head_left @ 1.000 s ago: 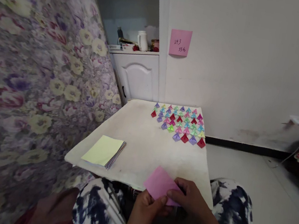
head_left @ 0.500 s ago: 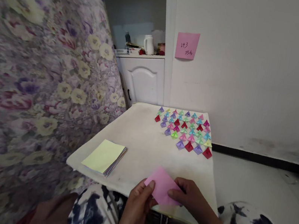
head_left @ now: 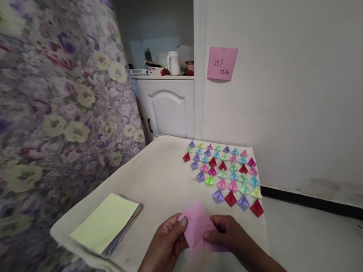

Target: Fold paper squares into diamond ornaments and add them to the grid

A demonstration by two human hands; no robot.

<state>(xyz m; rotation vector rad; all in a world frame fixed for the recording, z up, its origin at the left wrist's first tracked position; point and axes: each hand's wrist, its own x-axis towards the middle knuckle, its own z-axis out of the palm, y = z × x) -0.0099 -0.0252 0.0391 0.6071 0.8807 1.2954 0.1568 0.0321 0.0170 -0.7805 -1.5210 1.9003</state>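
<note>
Between my two hands, above the near part of the table, is a pink sheet of paper (head_left: 197, 230) with crease lines; its lower edge is blurred. My left hand (head_left: 171, 235) pinches its left corner, thumb on top. My right hand (head_left: 226, 234) grips its right side between thumb and curled fingers. To the left lies a stack of coloured paper (head_left: 106, 223) with a pale yellow sheet on top. Beyond my hands, rows of small folded paper pieces (head_left: 221, 183) in purple, red, green, pink, blue and yellow stand on the cream tablecloth (head_left: 147, 176).
A flowered curtain (head_left: 52, 101) hangs along the left. Behind the table stands a white cabinet (head_left: 168, 111) with a white jug (head_left: 173, 63) and other items on its shelf. A pink note (head_left: 222, 63) with handwriting is stuck to the wall. Grey floor (head_left: 310, 239) shows at the right.
The pink paper has gone from a nearly flat sheet to one with raised folds, its lower part opening out. Both hands keep their hold. The camera view has shifted, so the table appears nearer.
</note>
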